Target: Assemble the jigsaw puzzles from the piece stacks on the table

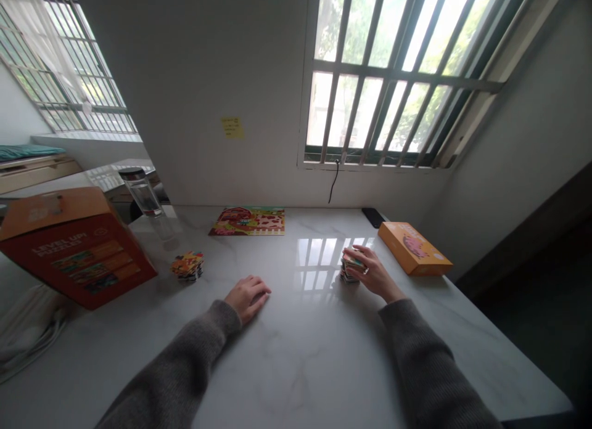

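Observation:
My left hand (248, 298) lies flat on the white marbled table (296, 361) with its fingers stretched out and nothing in them. Over on the right, my right hand (374, 273) has its thumb and fingers around the upper part of a small stack of puzzle pieces (348, 277). The stack still rests on the table, and the fingers partly hide it. A second stack of puzzle pieces (187, 267), with colourful tops, stands to the left of my left hand, apart from it.
A farm picture (248, 222) lies against the wall. At left stand a large orange puzzle box (74, 250) and a clear bottle (144, 195); a white cloth bag (30, 330) is nearby. A flat orange box (414, 248) and a black phone (372, 217) lie at right.

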The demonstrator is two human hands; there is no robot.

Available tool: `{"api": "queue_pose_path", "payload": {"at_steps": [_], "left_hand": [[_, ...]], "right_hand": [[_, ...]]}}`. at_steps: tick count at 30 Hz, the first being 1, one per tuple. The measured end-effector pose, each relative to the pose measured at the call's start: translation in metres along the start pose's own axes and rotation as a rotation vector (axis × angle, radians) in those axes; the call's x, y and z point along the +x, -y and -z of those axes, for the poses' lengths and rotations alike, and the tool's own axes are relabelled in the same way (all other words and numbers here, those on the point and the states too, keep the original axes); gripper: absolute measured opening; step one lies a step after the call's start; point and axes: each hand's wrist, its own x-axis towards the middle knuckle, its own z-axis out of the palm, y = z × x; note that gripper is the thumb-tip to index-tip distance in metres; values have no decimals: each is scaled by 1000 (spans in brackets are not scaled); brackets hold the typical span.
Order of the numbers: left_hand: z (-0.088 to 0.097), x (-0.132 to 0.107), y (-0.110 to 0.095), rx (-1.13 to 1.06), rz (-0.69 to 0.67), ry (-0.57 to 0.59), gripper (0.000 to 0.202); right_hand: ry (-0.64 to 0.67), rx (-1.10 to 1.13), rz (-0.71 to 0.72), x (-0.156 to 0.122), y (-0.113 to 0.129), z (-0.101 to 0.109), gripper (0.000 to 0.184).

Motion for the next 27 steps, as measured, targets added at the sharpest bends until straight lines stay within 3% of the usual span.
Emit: {"api": "queue_pose_path", "payload": {"at_steps": [10,15,17,19,21,23,27], "left_hand": [[0,0,-2,6,16,16,20],[0,2,-5,-96,41,-29,21],[-2,8,-15,-297,103,-85,24],[-7,16,-32,-641,233,-141,33],[-13,25,-53,-1048,333,-179,50],[-20,31,-72,-1347,388,-144,66],[-30,33,-90,-1580,435,-149,69]], "right_hand": [[-27,54,-31,3,2,-2,52],[-131,51,-6,6,7,7,49],[-159,59,35,7,21,7,46],[-159,87,92,8,46,1,46],[-123,139,177,5,77,-14,48],[-48,149,245,-1,108,-35,53],[102,164,321,-15,144,-72,65]]}}
